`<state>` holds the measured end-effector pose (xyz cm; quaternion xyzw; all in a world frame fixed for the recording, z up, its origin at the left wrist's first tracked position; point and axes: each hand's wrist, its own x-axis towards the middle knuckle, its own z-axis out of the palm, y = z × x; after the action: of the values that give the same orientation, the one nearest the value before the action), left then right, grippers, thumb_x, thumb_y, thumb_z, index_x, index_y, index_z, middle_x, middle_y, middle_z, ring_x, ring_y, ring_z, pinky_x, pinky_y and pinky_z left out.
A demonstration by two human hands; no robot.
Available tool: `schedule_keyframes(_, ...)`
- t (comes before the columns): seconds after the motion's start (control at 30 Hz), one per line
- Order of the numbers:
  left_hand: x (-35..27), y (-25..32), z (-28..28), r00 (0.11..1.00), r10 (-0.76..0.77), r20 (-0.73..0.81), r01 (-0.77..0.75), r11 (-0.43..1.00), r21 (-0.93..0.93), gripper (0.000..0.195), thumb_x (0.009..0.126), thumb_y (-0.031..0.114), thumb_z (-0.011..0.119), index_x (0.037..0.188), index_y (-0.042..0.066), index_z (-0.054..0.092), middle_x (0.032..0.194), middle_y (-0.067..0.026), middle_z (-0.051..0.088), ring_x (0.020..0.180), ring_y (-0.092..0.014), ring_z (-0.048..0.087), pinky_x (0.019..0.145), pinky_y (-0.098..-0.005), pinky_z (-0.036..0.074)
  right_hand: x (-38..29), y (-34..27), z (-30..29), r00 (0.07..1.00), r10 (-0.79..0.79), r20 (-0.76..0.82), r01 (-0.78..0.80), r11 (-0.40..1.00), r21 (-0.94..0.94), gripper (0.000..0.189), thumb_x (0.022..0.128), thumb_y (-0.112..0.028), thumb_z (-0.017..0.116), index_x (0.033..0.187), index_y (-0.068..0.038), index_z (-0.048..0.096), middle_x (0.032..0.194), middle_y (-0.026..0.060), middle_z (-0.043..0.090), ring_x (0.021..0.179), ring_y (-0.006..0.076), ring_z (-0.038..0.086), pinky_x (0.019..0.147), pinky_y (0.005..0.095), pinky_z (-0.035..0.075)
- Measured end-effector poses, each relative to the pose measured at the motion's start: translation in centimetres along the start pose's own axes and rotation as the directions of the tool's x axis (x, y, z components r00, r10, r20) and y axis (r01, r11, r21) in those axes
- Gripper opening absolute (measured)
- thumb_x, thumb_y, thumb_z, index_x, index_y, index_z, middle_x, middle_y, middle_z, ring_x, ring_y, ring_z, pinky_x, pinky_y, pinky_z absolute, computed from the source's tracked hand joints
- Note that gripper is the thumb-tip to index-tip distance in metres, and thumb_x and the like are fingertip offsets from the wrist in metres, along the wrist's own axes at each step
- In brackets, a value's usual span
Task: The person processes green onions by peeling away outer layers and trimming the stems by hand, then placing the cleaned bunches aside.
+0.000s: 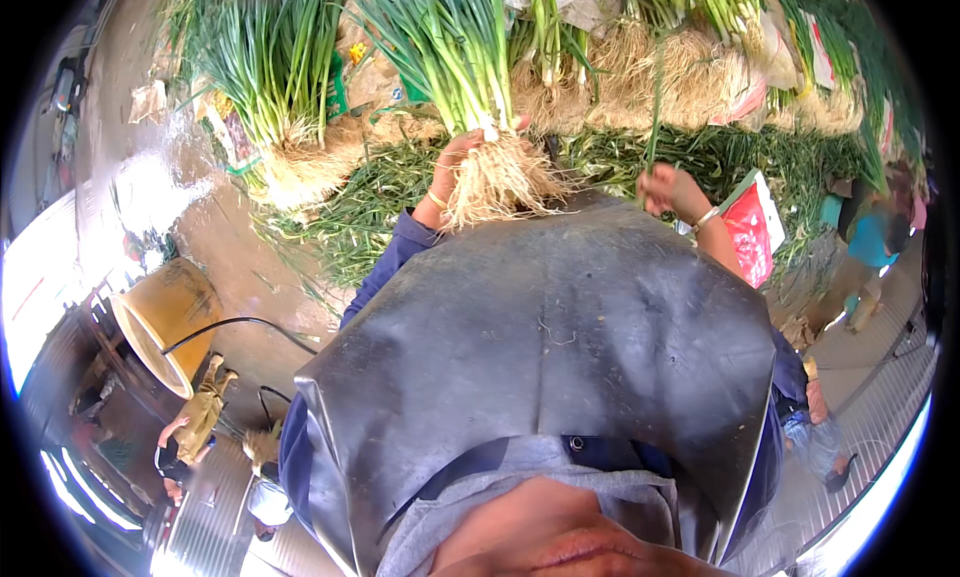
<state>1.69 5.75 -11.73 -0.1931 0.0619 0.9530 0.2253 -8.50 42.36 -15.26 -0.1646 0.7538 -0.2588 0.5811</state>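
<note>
My left hand (451, 163) is wrapped around the white stem ends of a bunch of green onions (469, 66). Its pale, stringy roots (504, 178) hang down over the top of the dark rubber apron (540, 314) on my body. To the right, my right hand (671, 190) is raised with its fingers bent together, slightly blurred. A thin green onion leaf (655, 104) runs upward from those fingers, and they appear to pinch its lower end. Beneath and behind both hands lie heaps of loose green leaves (382, 202).
Another bunch of green onions (277, 89) stands at upper left, and rows of rooted bunches (667, 74) line the far side. A red and white bag (750, 228) lies beside my right forearm. On the left are a yellow tub (176, 322) and a black cable (240, 320). Other people appear at the edges.
</note>
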Motion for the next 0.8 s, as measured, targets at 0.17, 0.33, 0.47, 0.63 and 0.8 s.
schedule_keyframes(0.17, -0.7, 1.0, 0.6, 0.982, 0.179, -0.058, -0.157, 0.951, 0.264, 0.058, 0.082, 0.032, 0.052, 0.123, -0.007, 0.042, 0.114, -0.0206, 0.054, 0.103, -0.030, 0.055, 0.091, -0.0404, 0.045, 5.1, -2.1, -1.5, 0.927, -0.039, -0.374, -0.099, 0.934, -0.342, 0.027, 0.088, -0.027, 0.048, 0.098, -0.004, 0.060, 0.104, 0.0150, 0.062, 0.081, 0.0247, 0.064, 0.074, 0.0404, 0.049)
schedule_keyframes(0.33, 0.8, 0.9, 2.3, 0.995, 0.028, -0.091, -0.010, 0.982, 0.191, 0.052, 0.087, 0.026, 0.050, 0.129, -0.003, 0.041, 0.111, -0.0156, 0.059, 0.096, -0.026, 0.060, 0.087, -0.0382, 0.048, 13.9, -16.0, -4.5, 0.819, -0.076, -0.568, 0.221, 0.956, 0.190, 0.056, 0.085, -0.040, 0.057, 0.114, 0.007, 0.048, 0.088, 0.0156, 0.064, 0.062, 0.0167, 0.061, 0.067, 0.0300, 0.051)
schedule_keyframes(0.47, 2.2, -0.1, 2.4, 0.978, 0.111, -0.175, -0.078, 0.980, 0.183, 0.043, 0.088, 0.025, 0.051, 0.123, 0.000, 0.048, 0.103, -0.0125, 0.062, 0.087, -0.023, 0.063, 0.080, -0.0358, 0.051, 12.8, -17.6, -4.1, 0.948, -0.168, -0.270, 0.262, 0.893, 0.366, 0.060, 0.081, -0.040, 0.062, 0.112, 0.009, 0.046, 0.084, 0.0181, 0.064, 0.066, 0.0185, 0.062, 0.068, 0.0327, 0.051)
schedule_keyframes(0.63, 3.7, -1.6, 3.5, 0.968, 0.050, -0.244, 0.008, 0.973, 0.229, 0.031, 0.088, 0.026, 0.053, 0.104, 0.000, 0.058, 0.095, -0.0114, 0.065, 0.083, -0.021, 0.064, 0.075, -0.0341, 0.053, 10.8, -18.7, -3.1, 0.693, -0.250, -0.676, 0.285, 0.957, -0.062, 0.048, 0.081, -0.036, 0.064, 0.104, 0.003, 0.048, 0.081, 0.0159, 0.063, 0.065, 0.0206, 0.059, 0.064, 0.0323, 0.048)
schedule_keyframes(0.8, 2.5, -2.6, 3.7, 0.955, 0.110, -0.275, -0.049, 0.974, 0.219, 0.030, 0.088, 0.025, 0.053, 0.105, 0.001, 0.058, 0.096, -0.0113, 0.065, 0.083, -0.022, 0.064, 0.075, -0.0348, 0.054, 9.3, -17.6, -4.5, 0.852, -0.293, -0.433, 0.244, 0.956, -0.165, 0.031, 0.089, -0.030, 0.052, 0.086, 0.001, 0.053, 0.067, 0.0112, 0.057, 0.062, 0.0221, 0.058, 0.060, 0.0360, 0.046)
